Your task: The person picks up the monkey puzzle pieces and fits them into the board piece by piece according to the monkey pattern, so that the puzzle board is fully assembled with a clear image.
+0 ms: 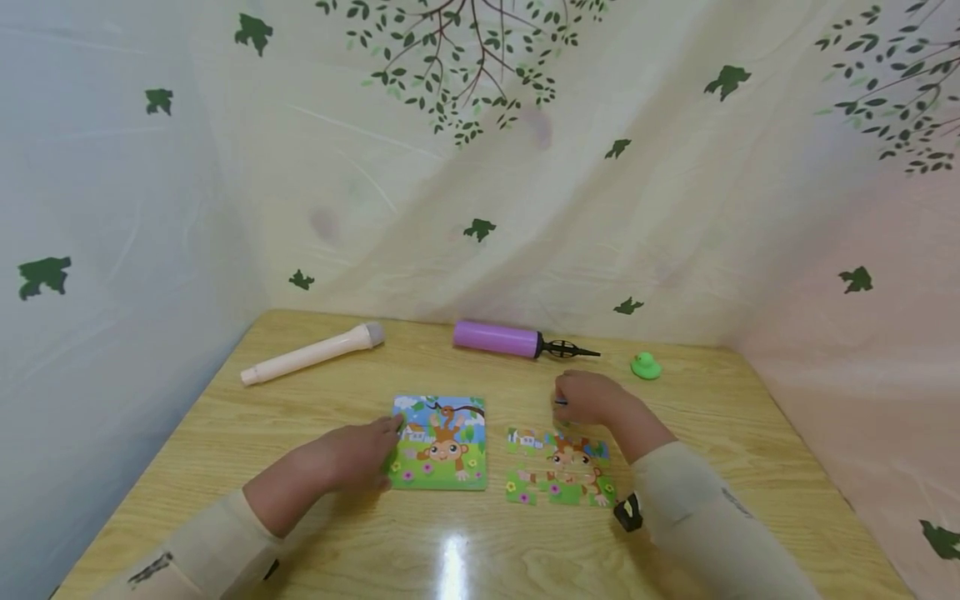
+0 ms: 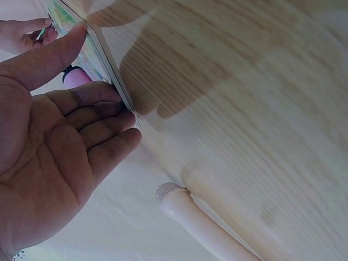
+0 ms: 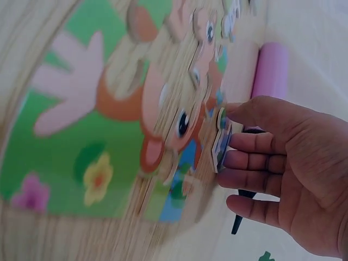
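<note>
My left hand [image 1: 360, 454] rests at the left side of a square monkey-picture puzzle board [image 1: 468, 479], fingers extended. In the left wrist view its thumb and fingertips touch the edge of the board [image 2: 111, 65]. Right of the board lies a group of monkey puzzle pieces [image 1: 564, 492], laid out with gaps between them. Just beyond their far side is my right hand [image 1: 592, 400]. The right wrist view shows it pinching a small puzzle piece [image 3: 220, 144] on edge between thumb and fingers, close over the table. Its picture side is mostly hidden.
Along the back of the wooden table [image 1: 442, 558] lie a pale pink microphone [image 1: 315, 354], a purple hand pump [image 1: 495, 339] with black nozzle, and a green rubber duck [image 1: 645, 367]. A leaf-patterned cloth [image 1: 420, 233] hangs behind and along the sides.
</note>
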The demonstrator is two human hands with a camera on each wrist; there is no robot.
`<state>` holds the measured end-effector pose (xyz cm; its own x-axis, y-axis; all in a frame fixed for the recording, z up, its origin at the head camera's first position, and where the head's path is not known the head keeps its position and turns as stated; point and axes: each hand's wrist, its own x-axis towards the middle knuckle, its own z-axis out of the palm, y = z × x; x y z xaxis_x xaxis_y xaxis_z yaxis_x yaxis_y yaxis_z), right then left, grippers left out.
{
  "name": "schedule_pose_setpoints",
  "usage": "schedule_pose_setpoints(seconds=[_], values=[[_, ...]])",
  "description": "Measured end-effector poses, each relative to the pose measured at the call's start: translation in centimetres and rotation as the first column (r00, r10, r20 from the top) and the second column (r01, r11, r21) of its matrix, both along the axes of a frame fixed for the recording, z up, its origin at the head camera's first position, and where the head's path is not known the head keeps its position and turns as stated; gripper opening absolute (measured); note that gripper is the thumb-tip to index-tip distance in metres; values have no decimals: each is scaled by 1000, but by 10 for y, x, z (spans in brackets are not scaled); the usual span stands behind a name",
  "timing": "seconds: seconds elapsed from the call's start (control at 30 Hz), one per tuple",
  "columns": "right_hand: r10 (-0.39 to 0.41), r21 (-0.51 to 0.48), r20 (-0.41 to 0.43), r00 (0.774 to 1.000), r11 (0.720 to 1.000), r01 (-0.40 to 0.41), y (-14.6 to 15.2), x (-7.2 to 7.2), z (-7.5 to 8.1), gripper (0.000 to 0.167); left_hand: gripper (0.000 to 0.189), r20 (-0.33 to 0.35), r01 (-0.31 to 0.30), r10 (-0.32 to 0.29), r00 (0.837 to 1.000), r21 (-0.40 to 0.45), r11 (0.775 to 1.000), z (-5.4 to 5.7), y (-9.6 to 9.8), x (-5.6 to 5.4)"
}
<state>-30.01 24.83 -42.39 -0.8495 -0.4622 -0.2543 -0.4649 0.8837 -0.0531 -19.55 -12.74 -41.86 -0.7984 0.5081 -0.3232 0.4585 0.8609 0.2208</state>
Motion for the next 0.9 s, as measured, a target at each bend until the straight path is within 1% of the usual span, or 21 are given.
schedule_pose_setpoints(seconds=[0.13, 0.27, 0.33, 0.47, 0.57, 0.9], values=[[5, 4, -16, 1000, 1000, -5, -13, 0, 3, 21, 75, -5, 5, -5, 1000, 8, 1000, 1, 1, 0], [17, -23, -28, 999, 1000, -18, -29, -1, 7, 19, 75, -7, 6, -6, 1000, 12, 1000, 2, 1, 0], [41, -40, -44, 998, 998, -43, -37, -1, 8, 19, 75, -4, 4, -4, 1000, 16, 1000, 2, 1, -1], [118, -43, -92, 989, 991, -123, -57, 0, 9, 25, 74, -6, 7, -7, 1000, 17, 1000, 1, 0, -1], [154, -20, -117, 981, 987, -157, -73, 2, 8, 29, 73, -15, 14, -14, 1000, 8, 1000, 0, 0, -1], [204, 50, -121, 971, 979, -199, -121, 8, 9, 28, 72, -27, 18, -17, 999, 19, 1000, -1, -2, -1]])
